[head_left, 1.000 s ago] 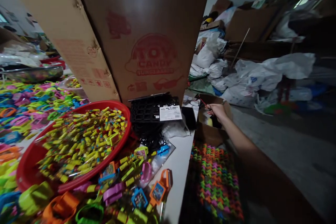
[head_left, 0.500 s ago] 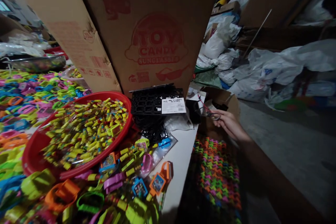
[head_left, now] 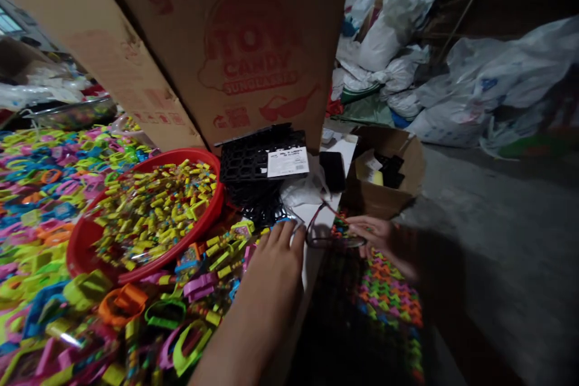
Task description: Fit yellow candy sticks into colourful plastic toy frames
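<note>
A pair of eyeglasses (head_left: 335,243) hangs over the white table's right edge, one side pinched by the fingers of my right hand (head_left: 377,238). My left hand (head_left: 274,274) reaches over the toy watches with its fingers stretched forward. Its fingertips are close to the left side of the glasses and a clear plastic bag; whether they touch the glasses I cannot tell. Just beyond are a black phone-like slab (head_left: 332,172), a crumpled plastic bag (head_left: 303,190) and black lattice plastic pieces (head_left: 244,166) with a white label (head_left: 286,163) on top.
A red basin (head_left: 216,202) holds yellow-capped candy tubes. Colourful toy watches (head_left: 122,304) cover the table's left. Behind stands a large cardboard box (head_left: 271,24). At the right are an open carton (head_left: 377,199), multicoloured woven material (head_left: 393,289) and white sacks (head_left: 452,114).
My right hand has brought the eyeglasses nearer, downward in the view from beside the carton. My left hand has come into view over the toy watches. The view has shifted slightly.
</note>
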A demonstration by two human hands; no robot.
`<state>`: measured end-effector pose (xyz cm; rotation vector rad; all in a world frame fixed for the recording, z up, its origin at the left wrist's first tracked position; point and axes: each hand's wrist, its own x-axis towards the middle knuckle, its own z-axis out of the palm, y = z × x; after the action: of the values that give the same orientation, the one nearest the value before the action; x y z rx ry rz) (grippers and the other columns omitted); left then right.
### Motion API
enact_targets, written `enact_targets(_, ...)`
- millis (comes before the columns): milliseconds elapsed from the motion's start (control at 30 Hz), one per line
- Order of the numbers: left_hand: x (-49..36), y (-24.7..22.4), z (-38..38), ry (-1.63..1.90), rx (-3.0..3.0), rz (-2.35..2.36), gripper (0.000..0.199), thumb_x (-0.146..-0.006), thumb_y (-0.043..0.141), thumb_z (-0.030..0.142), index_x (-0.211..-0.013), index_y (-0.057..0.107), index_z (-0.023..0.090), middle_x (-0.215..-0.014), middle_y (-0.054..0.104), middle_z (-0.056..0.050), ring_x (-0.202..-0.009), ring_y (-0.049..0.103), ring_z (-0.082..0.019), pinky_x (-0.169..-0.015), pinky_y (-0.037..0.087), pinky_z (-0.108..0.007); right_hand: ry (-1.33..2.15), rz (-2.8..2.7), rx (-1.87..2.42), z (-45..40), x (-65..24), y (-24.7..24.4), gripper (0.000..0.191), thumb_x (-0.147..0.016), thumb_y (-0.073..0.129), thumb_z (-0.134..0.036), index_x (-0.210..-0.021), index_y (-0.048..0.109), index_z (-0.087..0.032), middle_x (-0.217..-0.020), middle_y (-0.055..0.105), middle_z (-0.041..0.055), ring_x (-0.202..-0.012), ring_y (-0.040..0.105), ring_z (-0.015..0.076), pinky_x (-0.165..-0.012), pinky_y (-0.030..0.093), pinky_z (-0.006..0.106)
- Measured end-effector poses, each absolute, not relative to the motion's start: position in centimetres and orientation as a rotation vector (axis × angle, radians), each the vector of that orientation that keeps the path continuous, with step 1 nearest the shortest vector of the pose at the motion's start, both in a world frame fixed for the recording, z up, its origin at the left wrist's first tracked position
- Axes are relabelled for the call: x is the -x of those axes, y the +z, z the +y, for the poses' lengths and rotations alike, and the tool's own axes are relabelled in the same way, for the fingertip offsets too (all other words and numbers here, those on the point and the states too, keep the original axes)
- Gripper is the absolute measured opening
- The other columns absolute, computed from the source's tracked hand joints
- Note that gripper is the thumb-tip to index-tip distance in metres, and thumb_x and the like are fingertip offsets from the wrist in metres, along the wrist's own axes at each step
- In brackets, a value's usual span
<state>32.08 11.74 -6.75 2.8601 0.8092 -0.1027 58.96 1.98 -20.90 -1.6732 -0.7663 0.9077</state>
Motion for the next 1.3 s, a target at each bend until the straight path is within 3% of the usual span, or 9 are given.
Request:
enact_targets(133, -38.9, -8.7, 17.1, -0.284, -2.995, 0.654, 0.061, -0.097, 0.039, -0.001, -0.156, 0.042, 0.012, -0.163, 0.046, -0.017, -0.151, 0.046, -0.028, -0.122, 0.042, -0.043, 0.930, -0.765, 1.589, 2.6, -57.6, -21.9, 0.052, -0.074, 0.078, -0.064, -0.103, 0.074, -0.021, -0.098, 0.079, 0.0089, -0.037, 0.062, 0.0135, -0.032, 0.045, 0.026)
enact_targets(333, -41.2, -11.9, 21.4, -0.363, -3.082, 0.661, 0.038, -0.102, 0.060, 0.018, -0.140, 0.059, 0.016, -0.151, 0.058, -0.014, -0.137, 0.059, -0.028, -0.113, 0.052, -0.051, 0.891, -0.837, 1.556, 5.7, -58.1, -22.7, 0.043, -0.079, 0.073, -0.060, -0.094, 0.074, -0.019, -0.064, 0.066, 0.0002, -0.035, 0.055, 0.0125, -0.032, 0.037, 0.023)
enact_targets(467, -41.2, -12.4, 22.1, -0.405, -3.097, 0.800, 0.035, -0.100, 0.067, 0.032, -0.132, 0.063, 0.017, -0.135, 0.066, -0.011, -0.117, 0.068, -0.026, -0.101, 0.059, -0.049, 0.863, -0.943, 1.562, 7.1, -59.7, -22.2, 0.039, -0.080, 0.073, -0.057, -0.087, 0.074, -0.018, -0.080, 0.073, 0.0045, -0.039, 0.056, 0.0109, -0.036, 0.038, 0.024)
enact_targets(633, -41.6, -12.9, 22.8, -0.487, -3.061, 0.994, 0.033, -0.099, 0.068, 0.036, -0.124, 0.066, 0.014, -0.125, 0.069, -0.011, -0.109, 0.070, -0.024, -0.094, 0.061, -0.045, 0.901, -1.152, 1.601, 10.0, -60.9, -21.0, 0.029, -0.085, 0.073, -0.047, -0.086, 0.077, -0.018, -0.063, 0.069, 0.0001, -0.037, 0.054, 0.0116, -0.038, 0.038, 0.022)
enact_targets(767, -41.7, -13.1, 23.8, -0.479, -3.047, 1.023, 0.034, -0.099, 0.068, 0.037, -0.125, 0.065, 0.014, -0.125, 0.069, -0.011, -0.108, 0.070, -0.024, -0.094, 0.061, -0.045, 0.876, -1.312, 1.650, 12.8, -61.8, -20.5, 0.026, -0.091, 0.072, -0.041, -0.096, 0.078, -0.016, -0.082, 0.079, 0.0043, -0.040, 0.055, 0.0105, -0.041, 0.040, 0.023)
enact_targets(933, -41.5, -13.4, 24.6, -0.370, -3.045, 0.951, 0.037, -0.099, 0.068, 0.036, -0.130, 0.063, 0.016, -0.129, 0.068, -0.011, -0.112, 0.069, -0.025, -0.096, 0.061, -0.047, 0.682, -1.499, 1.787, 13.9, -62.8, -20.6, 0.021, -0.094, 0.075, -0.036, -0.093, 0.077, -0.015, -0.093, 0.079, 0.0076, -0.079, 0.072, 0.0182, -0.074, 0.056, 0.030)
enact_targets(1100, -40.9, -13.2, 24.3, -0.214, -3.026, 0.810, 0.037, -0.101, 0.066, 0.027, -0.136, 0.061, 0.017, -0.142, 0.063, -0.012, -0.127, 0.065, -0.028, -0.108, 0.055, -0.054, 0.372, -1.510, 2.019, 13.1, -62.1, -19.5, 0.016, -0.101, 0.062, -0.028, -0.104, 0.076, -0.020, -0.117, 0.073, 0.0114, -0.107, 0.069, 0.0247, -0.091, 0.049, 0.032)
enact_targets(1200, -39.9, -11.8, 23.0, -0.190, -3.007, 0.743, 0.048, -0.100, 0.053, 0.007, -0.147, 0.052, 0.015, -0.152, 0.058, -0.015, -0.142, 0.056, -0.025, -0.119, 0.047, -0.046, 0.201, -1.376, 2.190, 13.6, -61.9, -18.3, 0.027, -0.107, 0.049, -0.028, -0.124, 0.069, -0.023, -0.131, 0.067, 0.0137, -0.118, 0.065, 0.0298, -0.097, 0.046, 0.038)
enact_targets(1300, -37.8, -9.4, 19.8, -0.250, -2.998, 0.643, 0.062, -0.094, 0.046, -0.002, -0.155, 0.045, 0.011, -0.159, 0.052, -0.018, -0.147, 0.052, -0.023, -0.120, 0.045, -0.034, 0.108, -1.192, 2.369, 15.5, -62.0, -17.1, 0.049, -0.103, 0.059, -0.041, -0.143, 0.054, -0.013, -0.137, 0.060, 0.0260, -0.129, 0.055, 0.0420, -0.101, 0.045, 0.050)
